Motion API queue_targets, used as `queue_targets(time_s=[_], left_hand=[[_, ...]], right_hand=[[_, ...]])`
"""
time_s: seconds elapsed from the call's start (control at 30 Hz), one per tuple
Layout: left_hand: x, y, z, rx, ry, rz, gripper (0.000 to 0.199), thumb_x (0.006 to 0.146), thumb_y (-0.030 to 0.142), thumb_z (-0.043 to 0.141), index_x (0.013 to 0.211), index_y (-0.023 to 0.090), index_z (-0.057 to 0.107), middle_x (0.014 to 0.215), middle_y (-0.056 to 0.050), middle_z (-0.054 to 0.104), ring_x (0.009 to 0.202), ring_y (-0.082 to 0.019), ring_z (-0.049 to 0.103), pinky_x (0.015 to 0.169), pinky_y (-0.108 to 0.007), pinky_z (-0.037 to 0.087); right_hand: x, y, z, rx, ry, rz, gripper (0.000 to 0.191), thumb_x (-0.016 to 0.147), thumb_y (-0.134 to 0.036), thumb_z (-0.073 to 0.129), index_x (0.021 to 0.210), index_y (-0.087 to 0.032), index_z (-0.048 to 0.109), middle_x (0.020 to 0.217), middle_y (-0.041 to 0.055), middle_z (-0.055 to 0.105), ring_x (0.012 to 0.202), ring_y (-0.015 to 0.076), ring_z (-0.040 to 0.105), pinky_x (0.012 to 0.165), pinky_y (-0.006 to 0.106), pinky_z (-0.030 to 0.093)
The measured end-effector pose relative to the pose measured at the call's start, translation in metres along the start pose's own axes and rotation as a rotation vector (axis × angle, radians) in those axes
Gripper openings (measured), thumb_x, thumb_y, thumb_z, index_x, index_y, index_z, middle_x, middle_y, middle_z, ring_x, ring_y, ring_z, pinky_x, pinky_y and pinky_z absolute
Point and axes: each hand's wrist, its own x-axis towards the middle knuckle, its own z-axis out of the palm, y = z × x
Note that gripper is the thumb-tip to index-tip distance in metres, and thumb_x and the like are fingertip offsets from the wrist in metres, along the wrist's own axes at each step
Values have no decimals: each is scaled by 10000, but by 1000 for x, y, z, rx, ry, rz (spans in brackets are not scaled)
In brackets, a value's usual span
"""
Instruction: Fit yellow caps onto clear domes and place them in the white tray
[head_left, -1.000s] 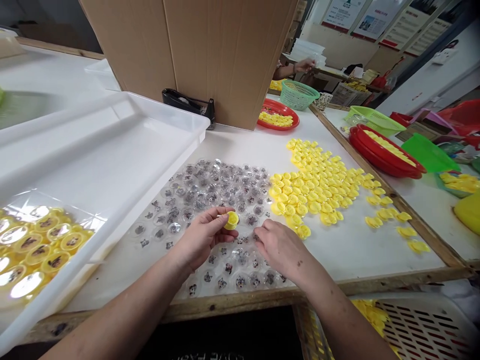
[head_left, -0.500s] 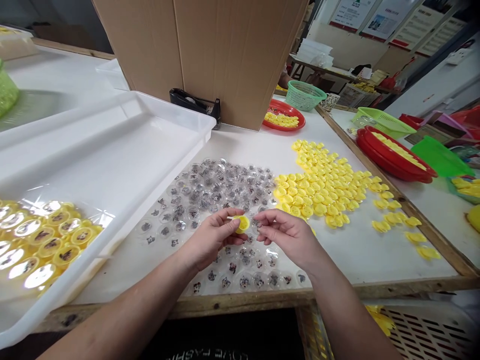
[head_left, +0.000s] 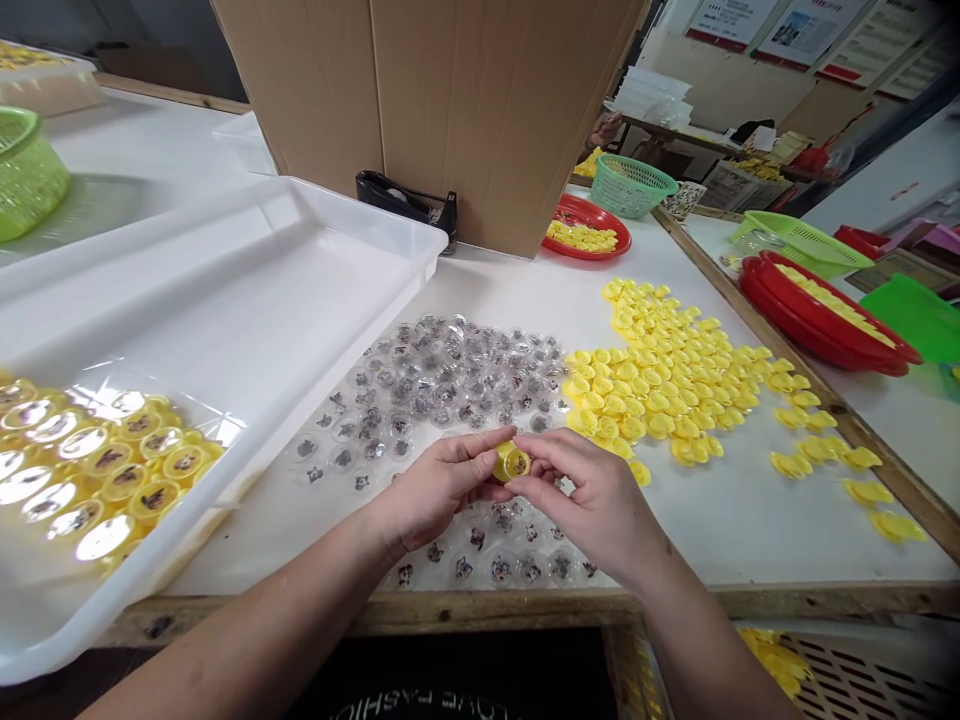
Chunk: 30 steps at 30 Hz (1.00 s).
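My left hand [head_left: 450,477] is closed on a small round yellow plastic piece [head_left: 501,466], between thumb and fingers. Against its face lies a clear disc [head_left: 517,464] with a small dark picture, pinched at its right edge by my right hand [head_left: 581,488]. Whether the two are joined I cannot tell. Under and behind my hands, many clear printed discs [head_left: 442,385] are spread over the white table. To their right lies a heap of yellow pieces [head_left: 660,375]. The white tray [head_left: 352,215] at left holds yellow pieces with pictures on them [head_left: 109,458].
A tall cardboard box [head_left: 450,120] stands at the back, a black tape dispenser [head_left: 409,200] before it. Beyond are a red plate [head_left: 592,215], a green basket [head_left: 634,185] and another person's hand [head_left: 604,128]. Wooden strips [head_left: 525,608] edge the table; red trays [head_left: 817,315] sit at right.
My right hand has moved left to meet my left hand, bringing the clear printed disc onto the yellow piece. The camera view has shifted slightly left.
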Motion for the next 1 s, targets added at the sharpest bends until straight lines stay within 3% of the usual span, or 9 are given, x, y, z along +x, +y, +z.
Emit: queue_targets(time_s=[0.2, 0.33, 0.47, 0.67, 0.83, 1.0], left_hand=[[0, -1, -1, 133, -12, 36, 493, 752, 310, 724, 1219, 209, 604, 956, -56, 689, 795, -126, 608, 797, -285, 477], [-1, -1, -3, 195, -56, 21, 542, 774, 258, 700, 1289, 230, 536, 1060, -61, 664, 836, -124, 610, 877, -314, 451], [-1, 0, -2, 285, -3, 27, 478, 785, 234, 677, 1252, 214, 573, 915, -36, 685, 695, -95, 587, 766, -274, 470], [-2, -1, 2, 173, 26, 62, 406, 721, 230, 740, 1114, 195, 645, 821, -12, 668, 639, -85, 573, 676, -240, 471], [-1, 0, 2, 161, 24, 76, 322, 696, 253, 763, 987, 151, 670, 900, -46, 654, 721, -110, 591, 663, -238, 480], [0, -1, 2, 166, 45, 79, 331, 683, 260, 772, 969, 141, 654, 868, -36, 635, 689, -107, 590, 648, -242, 484]], right_hand=[[-6, -2, 9, -237, 115, -157, 233, 842, -130, 566, 1072, -145, 600, 927, 81, 642, 794, 183, 617, 704, 307, 518], [-10, 1, 6, -223, 109, -194, 292, 841, -92, 538, 1118, -184, 548, 1003, 62, 661, 882, 176, 632, 773, 302, 534], [-12, 2, 4, -162, 83, -202, 269, 844, -98, 548, 1086, -211, 577, 1054, 69, 645, 971, 195, 611, 822, 337, 531], [-13, 6, 6, -9, 108, -98, 222, 823, -163, 639, 1031, -235, 610, 1011, 39, 637, 864, 171, 624, 764, 320, 563], [-14, 10, 8, 11, 151, -52, 229, 805, -186, 666, 1026, -231, 632, 1139, 58, 591, 877, 174, 630, 764, 322, 574], [-12, 5, 6, -34, 77, -68, 253, 815, -120, 626, 1044, -227, 624, 954, 27, 642, 725, 137, 631, 679, 285, 555]])
